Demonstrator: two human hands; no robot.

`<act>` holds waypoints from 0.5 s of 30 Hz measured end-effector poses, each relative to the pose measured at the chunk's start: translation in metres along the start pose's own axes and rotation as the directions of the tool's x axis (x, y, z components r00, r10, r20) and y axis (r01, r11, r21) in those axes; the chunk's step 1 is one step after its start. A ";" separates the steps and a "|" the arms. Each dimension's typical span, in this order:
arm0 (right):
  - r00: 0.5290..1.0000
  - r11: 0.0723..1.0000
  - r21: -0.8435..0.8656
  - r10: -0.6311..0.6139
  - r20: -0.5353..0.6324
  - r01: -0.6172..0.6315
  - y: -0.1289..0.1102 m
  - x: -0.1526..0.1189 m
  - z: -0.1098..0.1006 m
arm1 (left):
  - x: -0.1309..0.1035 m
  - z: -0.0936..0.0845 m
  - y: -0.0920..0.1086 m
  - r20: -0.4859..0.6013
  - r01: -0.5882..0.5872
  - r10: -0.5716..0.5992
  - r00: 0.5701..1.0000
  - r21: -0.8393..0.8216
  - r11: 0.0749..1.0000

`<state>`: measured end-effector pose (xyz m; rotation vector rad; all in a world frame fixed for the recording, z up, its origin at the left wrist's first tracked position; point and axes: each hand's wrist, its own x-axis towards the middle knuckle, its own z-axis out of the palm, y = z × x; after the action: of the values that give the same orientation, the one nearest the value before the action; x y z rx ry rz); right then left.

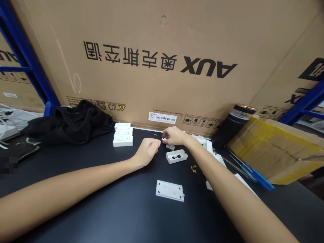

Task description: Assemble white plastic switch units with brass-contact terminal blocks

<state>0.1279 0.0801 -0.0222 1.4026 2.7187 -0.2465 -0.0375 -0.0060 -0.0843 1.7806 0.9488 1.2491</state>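
Observation:
My left hand [149, 152] is closed with its fingers curled toward my right hand; whatever it may hold is hidden. In a fingertip pinch, my right hand [174, 135] has a small white plastic piece [164, 139], just beyond the left hand. Another small whitish piece [170, 147] lies beneath the right hand. Nearer to me is an open white rectangular housing [184, 157] with dark slots inside. A flat white cover plate [170, 190] with holes at its corners rests closer still. Small brass-coloured metal parts [193, 168] lie beside my right forearm.
Several white boxes [123, 141] are stacked behind my left hand, near a black cloth [73, 121]. To the right stand a dark bottle [225, 130] and a yellow-taped carton [275, 152], with a blue-handled tool [260, 177] alongside. A large cardboard box [157, 91] walls the back.

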 end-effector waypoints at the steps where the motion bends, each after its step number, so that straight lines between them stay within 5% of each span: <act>1: 1.000 1.000 0.024 -0.004 -0.013 0.004 0.001 -0.002 -0.003 | 0.001 0.000 0.000 -0.001 0.002 -0.002 1.000 -0.001 1.000; 15: 0.989 0.974 0.187 -0.116 -0.087 0.131 0.018 -0.036 -0.006 | 0.008 -0.008 0.003 -0.069 -0.040 0.054 0.996 0.191 0.981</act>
<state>0.1636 0.0627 -0.0136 1.3108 2.9168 -0.4865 -0.0433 0.0008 -0.0764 1.9239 1.1052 1.2986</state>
